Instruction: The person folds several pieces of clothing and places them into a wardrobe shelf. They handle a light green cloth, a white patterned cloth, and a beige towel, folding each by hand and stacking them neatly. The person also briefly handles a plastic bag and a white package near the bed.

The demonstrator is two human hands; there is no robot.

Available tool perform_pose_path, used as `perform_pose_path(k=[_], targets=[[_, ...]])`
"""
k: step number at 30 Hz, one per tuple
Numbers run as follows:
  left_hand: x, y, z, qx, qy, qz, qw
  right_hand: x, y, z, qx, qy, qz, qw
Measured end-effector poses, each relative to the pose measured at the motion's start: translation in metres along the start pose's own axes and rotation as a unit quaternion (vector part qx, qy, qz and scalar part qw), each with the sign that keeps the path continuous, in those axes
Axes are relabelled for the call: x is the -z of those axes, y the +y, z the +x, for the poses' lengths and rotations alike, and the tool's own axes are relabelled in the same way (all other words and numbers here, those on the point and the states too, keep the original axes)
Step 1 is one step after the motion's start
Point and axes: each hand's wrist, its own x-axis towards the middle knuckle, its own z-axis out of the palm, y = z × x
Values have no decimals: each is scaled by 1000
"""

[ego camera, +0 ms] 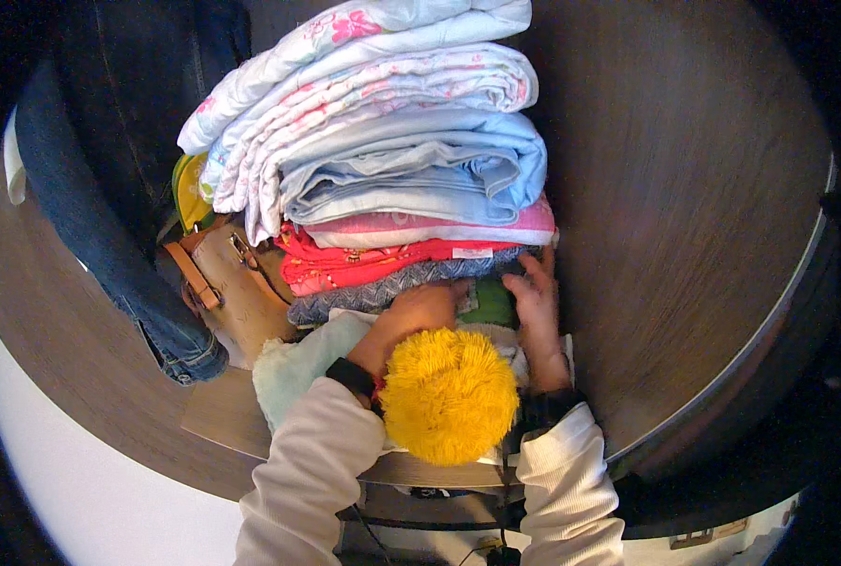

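Note:
A tall stack of folded textiles stands before me in a dark wood-grain compartment. Floral white bedding (364, 78) tops it, then light-blue cloth (420, 177), pink-and-white cloth (427, 230), red patterned cloth (350, 265) and grey-blue patterned cloth (392, 283). My left hand (420, 308) reaches in at the lower front of the stack, below the grey-blue cloth; its fingertips are blurred and partly hidden. My right hand (539, 304) touches the stack's right edge, fingers apart, beside a green cloth (495, 301). A fluffy yellow ball (449, 396) blocks the view between my wrists. Pale mint fabric (307, 361) lies left.
Dark blue jeans (109, 212) hang on the left. Behind them stands a tan handbag (244, 297) with brown straps, near a yellow-green item (191, 184). A dark wood panel (675, 212) rises at right. The shelf's front edge (434, 474) runs below my wrists; a dark cable (371, 534) hangs under it.

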Motion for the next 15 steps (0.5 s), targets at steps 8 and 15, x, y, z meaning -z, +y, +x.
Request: perform_pose_path(k=[8,15], targets=[[13,4,12,66,22,49,996,-7,7,-8,11,94,-172,980],[5,-13,9,-4,146,68,987,3,-5,-10,-173,2,-262,949]])
